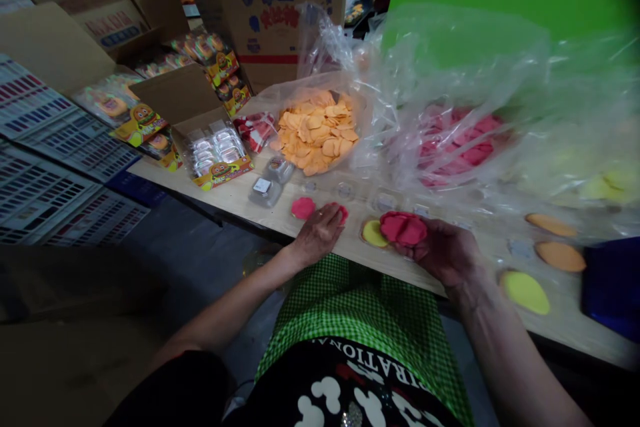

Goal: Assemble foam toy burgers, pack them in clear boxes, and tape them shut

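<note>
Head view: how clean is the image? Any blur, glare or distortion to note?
Head view: wide-angle bending and dark corners; glare on the clear plastic bags; right hand holding red discs slightly soft; left hand sharper.

A narrow strip of bare surface (350, 250) runs along the near edge, broken by small clear trays (267, 190) and loose pink, yellow and orange discs (560, 255). Behind it, bulging clear plastic bags (450, 113) block the far side. To the left, open cardboard boxes (215, 147) crowd the surface end.
</note>
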A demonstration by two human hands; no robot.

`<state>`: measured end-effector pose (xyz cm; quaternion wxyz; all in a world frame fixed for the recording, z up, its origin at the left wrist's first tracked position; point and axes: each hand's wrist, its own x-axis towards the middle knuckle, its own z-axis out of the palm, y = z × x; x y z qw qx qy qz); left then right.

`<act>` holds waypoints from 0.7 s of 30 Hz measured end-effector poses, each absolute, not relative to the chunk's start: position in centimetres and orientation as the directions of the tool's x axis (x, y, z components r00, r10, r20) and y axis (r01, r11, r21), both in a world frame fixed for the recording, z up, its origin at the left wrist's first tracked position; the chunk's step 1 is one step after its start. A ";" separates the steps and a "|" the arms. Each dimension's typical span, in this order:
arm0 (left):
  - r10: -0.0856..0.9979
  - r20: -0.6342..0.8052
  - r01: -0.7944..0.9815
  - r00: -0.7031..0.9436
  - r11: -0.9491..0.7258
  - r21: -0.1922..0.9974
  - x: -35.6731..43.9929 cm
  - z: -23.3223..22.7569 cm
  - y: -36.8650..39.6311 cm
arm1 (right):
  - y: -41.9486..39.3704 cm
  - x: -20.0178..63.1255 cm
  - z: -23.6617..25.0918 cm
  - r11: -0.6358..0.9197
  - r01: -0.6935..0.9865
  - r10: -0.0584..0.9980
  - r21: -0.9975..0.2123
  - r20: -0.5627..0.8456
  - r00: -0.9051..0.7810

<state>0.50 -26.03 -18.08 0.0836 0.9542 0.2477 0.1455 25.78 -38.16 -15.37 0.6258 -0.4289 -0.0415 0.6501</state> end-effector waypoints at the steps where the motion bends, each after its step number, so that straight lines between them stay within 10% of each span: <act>1: 0.498 0.230 0.456 0.836 -0.865 0.211 0.0 -18.2 -26.6 | -38.2 25.8 -15.4 -0.214 -0.782 0.845 -0.586 -0.513 0.154; 21: 0.554 0.014 0.548 0.832 -0.827 0.127 1.6 -18.8 -26.4 | -39.2 25.5 -12.5 -0.006 -0.881 0.894 -0.473 -0.398 0.207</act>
